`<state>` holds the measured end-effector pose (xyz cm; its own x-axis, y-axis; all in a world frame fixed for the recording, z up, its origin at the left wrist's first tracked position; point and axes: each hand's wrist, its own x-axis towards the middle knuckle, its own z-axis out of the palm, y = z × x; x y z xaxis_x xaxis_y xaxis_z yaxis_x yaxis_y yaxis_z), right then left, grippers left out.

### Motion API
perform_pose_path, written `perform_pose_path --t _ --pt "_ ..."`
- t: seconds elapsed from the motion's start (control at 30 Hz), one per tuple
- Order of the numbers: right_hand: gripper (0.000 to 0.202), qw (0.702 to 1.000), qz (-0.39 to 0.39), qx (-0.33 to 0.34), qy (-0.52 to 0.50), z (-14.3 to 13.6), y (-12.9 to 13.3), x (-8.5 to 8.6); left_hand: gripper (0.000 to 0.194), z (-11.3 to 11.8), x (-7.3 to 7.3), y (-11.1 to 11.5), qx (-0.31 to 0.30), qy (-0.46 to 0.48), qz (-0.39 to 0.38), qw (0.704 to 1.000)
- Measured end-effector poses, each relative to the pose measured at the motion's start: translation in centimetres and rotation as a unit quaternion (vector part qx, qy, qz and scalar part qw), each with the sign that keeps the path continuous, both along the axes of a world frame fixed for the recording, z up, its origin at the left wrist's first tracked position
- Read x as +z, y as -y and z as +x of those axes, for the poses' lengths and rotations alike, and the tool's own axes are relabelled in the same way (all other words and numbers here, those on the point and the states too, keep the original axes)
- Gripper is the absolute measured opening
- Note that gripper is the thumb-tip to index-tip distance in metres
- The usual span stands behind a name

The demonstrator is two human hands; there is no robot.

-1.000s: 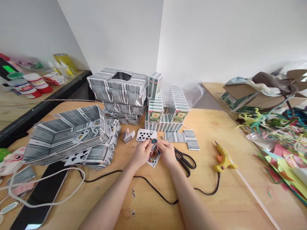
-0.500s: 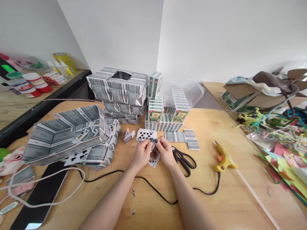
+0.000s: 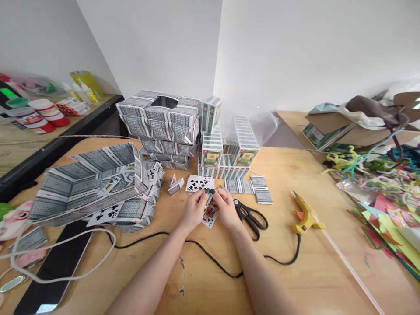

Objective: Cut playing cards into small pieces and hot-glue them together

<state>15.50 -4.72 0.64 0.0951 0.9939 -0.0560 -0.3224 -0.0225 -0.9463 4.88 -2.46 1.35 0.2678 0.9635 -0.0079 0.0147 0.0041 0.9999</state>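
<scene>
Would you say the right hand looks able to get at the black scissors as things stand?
Probably yes: the scissors' handles lie uncovered close beside the right hand. It is, however, pinching what looks like a card with the left hand, so it would likely have to let go first.

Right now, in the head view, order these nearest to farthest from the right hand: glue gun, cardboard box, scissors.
1. Scissors: just right of the right hand.
2. Glue gun: farther right.
3. Cardboard box: far right, toward the back.
</scene>
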Motion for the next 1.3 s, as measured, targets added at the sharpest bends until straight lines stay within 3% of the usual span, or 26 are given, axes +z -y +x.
perform_pose_path --t 0.33,0.57,0.8,0.97,1.2,1.3 --pt "0.033 0.998 0.006 -0.051 -0.021 -0.6 -0.1 -0.3 0.032 -0.1 0.0 -0.2 0.006 -0.038 0.061 0.997" --pt "0.032 1.0 -0.015 0.008 -0.017 -0.7 0.2 0.4 0.03 -0.1 -0.4 0.0 0.047 -0.055 0.08 0.994" --pt "0.032 0.998 0.014 -0.01 0.063 -0.4 0.2 0.5 0.031 0.0 -0.5 0.1 0.045 -0.097 0.109 0.988" --pt "0.033 1.0 0.015 -0.016 0.016 -0.2 0.2 -0.3 0.032 0.1 -0.3 0.5 0.047 -0.103 0.13 0.985" --pt "0.028 0.999 -0.006 0.035 0.012 -0.4 0.5 0.6 0.031 -0.1 -0.5 0.3 0.072 -0.072 0.101 0.99" --pt "0.028 0.999 -0.011 0.045 -0.008 -0.4 0.5 0.6 0.034 -0.5 -0.5 -0.1 0.022 -0.026 0.036 0.999"
